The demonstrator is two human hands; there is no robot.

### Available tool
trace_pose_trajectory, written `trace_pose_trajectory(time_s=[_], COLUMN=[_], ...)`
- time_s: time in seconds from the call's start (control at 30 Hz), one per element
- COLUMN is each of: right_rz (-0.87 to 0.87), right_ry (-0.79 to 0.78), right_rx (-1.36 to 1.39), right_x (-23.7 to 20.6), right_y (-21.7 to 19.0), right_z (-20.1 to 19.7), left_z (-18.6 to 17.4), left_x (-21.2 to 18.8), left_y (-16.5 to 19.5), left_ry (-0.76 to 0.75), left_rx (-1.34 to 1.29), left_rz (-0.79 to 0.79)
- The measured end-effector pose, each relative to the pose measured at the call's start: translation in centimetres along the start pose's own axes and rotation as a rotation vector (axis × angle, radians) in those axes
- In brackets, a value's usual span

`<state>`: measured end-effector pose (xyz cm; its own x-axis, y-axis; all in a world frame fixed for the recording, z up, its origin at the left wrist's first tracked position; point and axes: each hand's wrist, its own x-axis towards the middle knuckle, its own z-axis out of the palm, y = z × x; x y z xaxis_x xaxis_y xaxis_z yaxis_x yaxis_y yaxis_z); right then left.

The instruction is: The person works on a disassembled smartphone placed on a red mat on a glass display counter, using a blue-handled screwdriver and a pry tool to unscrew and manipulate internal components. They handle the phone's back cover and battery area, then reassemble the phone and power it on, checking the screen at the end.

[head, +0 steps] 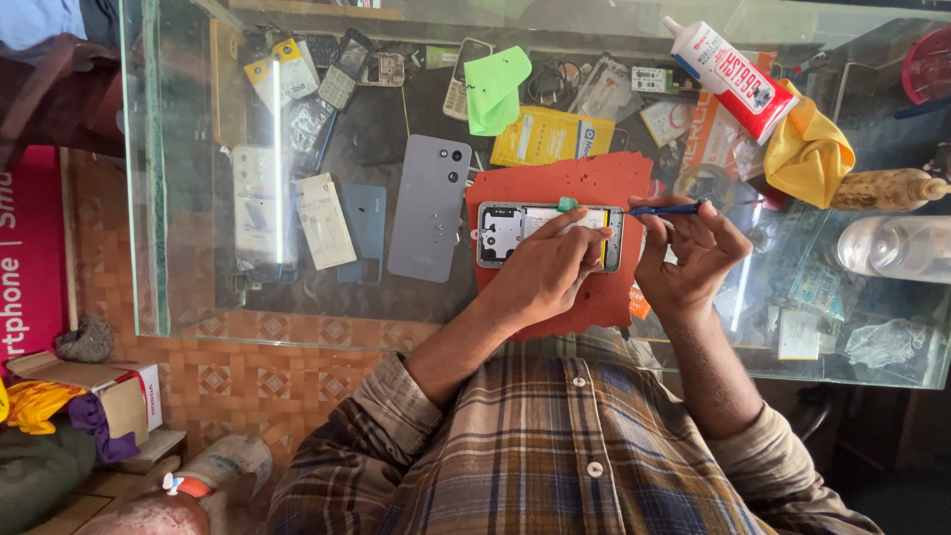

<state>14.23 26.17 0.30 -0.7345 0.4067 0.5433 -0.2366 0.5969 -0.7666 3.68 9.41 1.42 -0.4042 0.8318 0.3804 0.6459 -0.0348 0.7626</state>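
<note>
On the red mat (555, 183) atop the glass table (198, 327), the left hand (548, 267) presses fingers down on the opened phone (515, 233) while the right hand (693, 256) pinches a blue screwdriver (666, 209) at the phone's right end, apparently mid-disassembly, needing a steady tip next.

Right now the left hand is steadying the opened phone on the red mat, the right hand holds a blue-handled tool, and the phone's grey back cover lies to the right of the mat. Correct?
Not quite. The head view shows the grey back cover lying left of the red mat, not right. The rest holds: left hand on the opened phone, right hand holding the blue-handled tool.
</note>
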Motion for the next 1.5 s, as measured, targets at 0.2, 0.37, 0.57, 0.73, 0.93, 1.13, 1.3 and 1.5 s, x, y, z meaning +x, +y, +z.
trace_pose_trajectory(time_s=[0.2,0.37,0.57,0.73,0.93,1.13,1.3,1.5], right_rz=[-0.060,-0.078,-0.130,-0.176,-0.063,-0.127,-0.095,-0.129], right_ry=[-0.044,-0.125,-0.110,-0.087,-0.134,-0.051,-0.124,-0.055], right_rx=[-0.043,-0.041,-0.194,-0.293,-0.078,-0.241,-0.211,-0.263], right_x=[0.4,1.0,1.7,2.2,1.6,1.9,1.8,1.9], right_y=[-0.3,-0.3,-1.0,-1.6,-1.7,-1.4,-1.8,-1.9], right_z=[0.2,0.1,0.4,0.5,0.8,0.9,0.3,0.5], left_z=[-0.1,-0.1,0.1,0.1,0.1,0.0,0.1,0.0], left_x=[0.1,0.0,0.0,-0.2,0.0,-0.1,-0.1,0.1], left_y=[0.2,0.3,0.1,0.2,0.2,0.3,0.2,0.4], left_ry=[0.004,0.019,0.043,0.030,0.017,0.041,0.044,0.040], left_rx=[-0.006,-0.008,0.003,-0.036,-0.013,-0.040,-0.047,-0.028], left_rz=[0.001,0.002,0.022,-0.003,-0.022,0.014,0.001,-0.001])
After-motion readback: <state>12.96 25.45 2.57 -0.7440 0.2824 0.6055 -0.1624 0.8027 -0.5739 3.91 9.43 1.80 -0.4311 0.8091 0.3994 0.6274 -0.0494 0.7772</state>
